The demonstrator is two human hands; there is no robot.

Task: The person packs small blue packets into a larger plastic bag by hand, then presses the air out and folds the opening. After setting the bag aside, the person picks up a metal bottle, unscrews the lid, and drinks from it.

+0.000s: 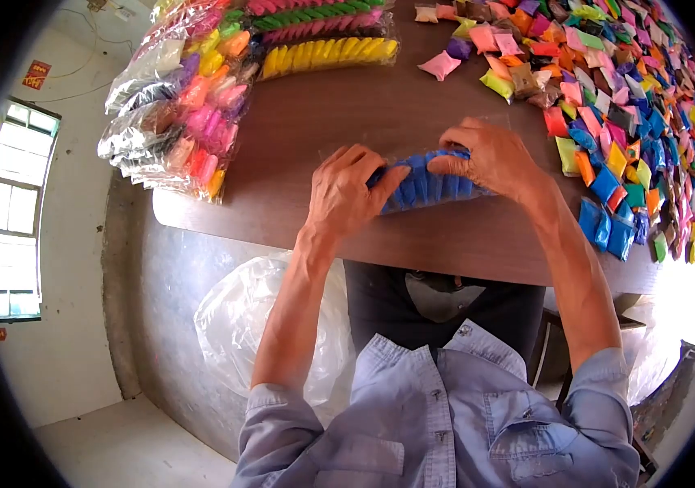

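A row of small blue packets [426, 185] lies in a clear plastic bag near the table's front edge. At the row's left end, my left hand [349, 185] closes its thumb and fingers on the packets. My right hand [490, 159] grips the right end from above, its thumb pressed against the blue packets and its fingers curled behind. Clear film [482, 193] sticks out past the packets on the right.
Bags of multicoloured packets [193, 106] are stacked at the table's left, with a bag of yellow packets [331, 55] at the back. Many loose coloured packets [608, 98] cover the right side of the brown table [307, 114]. A large clear plastic bag [238, 317] hangs below the front edge.
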